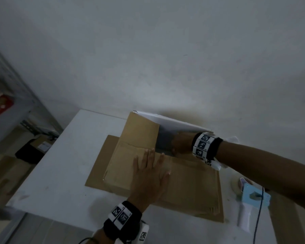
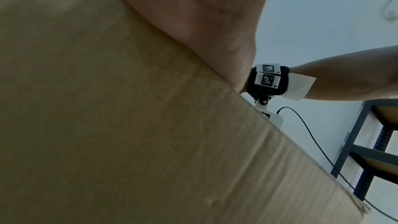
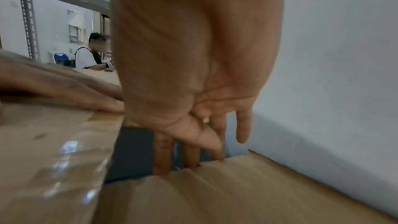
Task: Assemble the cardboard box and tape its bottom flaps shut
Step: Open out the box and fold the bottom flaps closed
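- The cardboard box [image 1: 141, 155] is brown, matte and flat-sided, with shiny clear tape on its near flap; it lies on the white tabletop [image 1: 63, 173], under both hands.
- The left hand [image 1: 149, 178] lies flat on the taped flap, fingers straight and spread.
- The right hand [image 1: 180, 144] reaches into the dark gap just beyond the left hand; its straight fingers [image 3: 191, 157] go down behind the cardboard edge and grip nothing.
- One pale blue tape dispenser [image 1: 252, 201] with a white handle lies on the tabletop, below the right forearm.
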